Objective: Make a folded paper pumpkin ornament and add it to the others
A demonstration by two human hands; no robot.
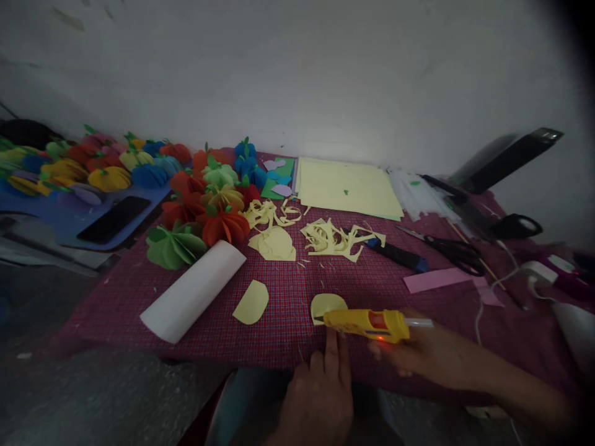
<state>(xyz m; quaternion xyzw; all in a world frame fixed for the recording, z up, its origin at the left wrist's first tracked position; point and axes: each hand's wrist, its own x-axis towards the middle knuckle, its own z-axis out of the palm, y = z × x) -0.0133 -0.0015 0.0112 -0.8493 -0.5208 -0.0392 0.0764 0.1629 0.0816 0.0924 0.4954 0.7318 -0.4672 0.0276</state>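
Observation:
In my right hand (418,356) is a yellow glue gun (357,322), with a clear glue stick poking out of its back and a small orange light glowing. Its nozzle is over the left part of a pale yellow rounded paper piece (329,302) at the table's front. My left hand (323,393) reaches up from below, its fingers stretched out and the tips at the near edge of that piece, partly behind the gun. A second pale yellow paper piece (251,302) lies apart to the left.
A white paper roll (194,291) and many coloured paper pumpkins (224,224) are at left. Behind my hands lie yellow paper scraps (332,240), stacked yellow sheets (349,188), a cutter knife (397,254), scissors (453,251) and a pink strip (437,280). A phone (114,219) rests far left.

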